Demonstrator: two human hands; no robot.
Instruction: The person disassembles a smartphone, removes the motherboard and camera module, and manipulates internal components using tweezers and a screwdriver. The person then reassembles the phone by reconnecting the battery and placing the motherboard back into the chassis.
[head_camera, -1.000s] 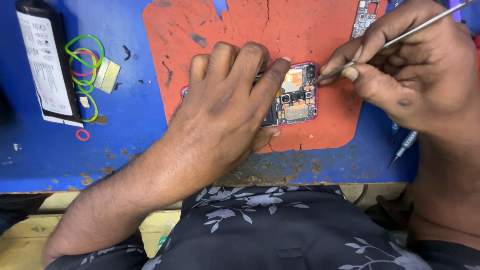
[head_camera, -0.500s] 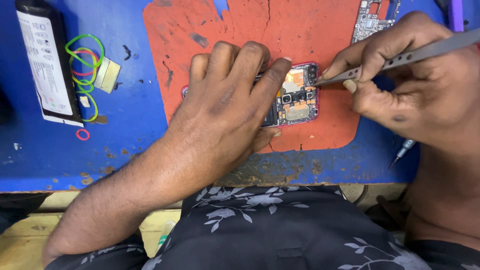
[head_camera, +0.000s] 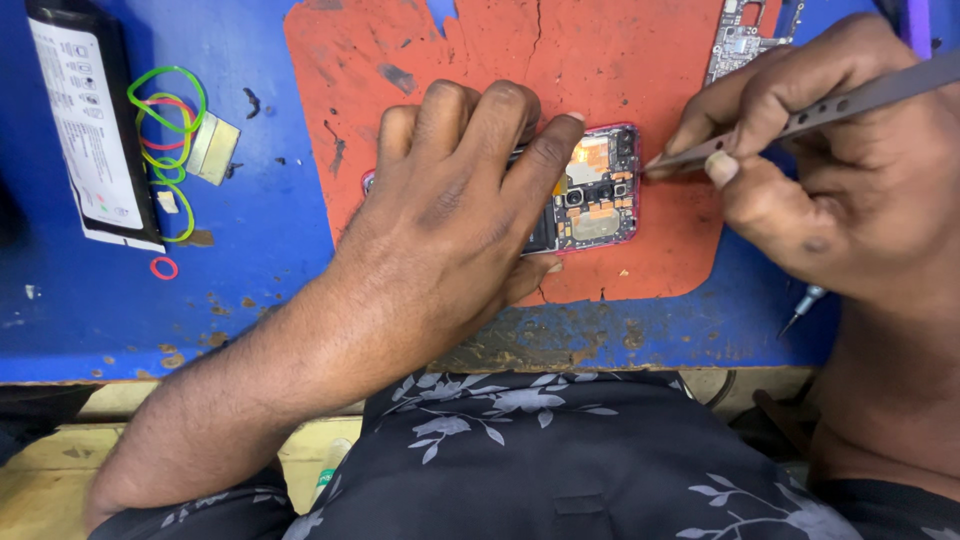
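An opened phone with a pink frame and bare circuit parts lies on a worn orange mat. My left hand lies flat over most of the phone and presses it down, leaving only its right end showing. My right hand pinches grey metal tweezers, whose tip touches the phone's right edge.
The mat sits on a blue worktop. At the far left lie a black phone battery, several coloured rubber bands and a small pale pad. A bare circuit board rests at the top right. A screwdriver tip pokes out below my right hand.
The tweezers have tilted lower and their tip has come in against the phone's right edge. My left hand has stayed pressed on the phone.
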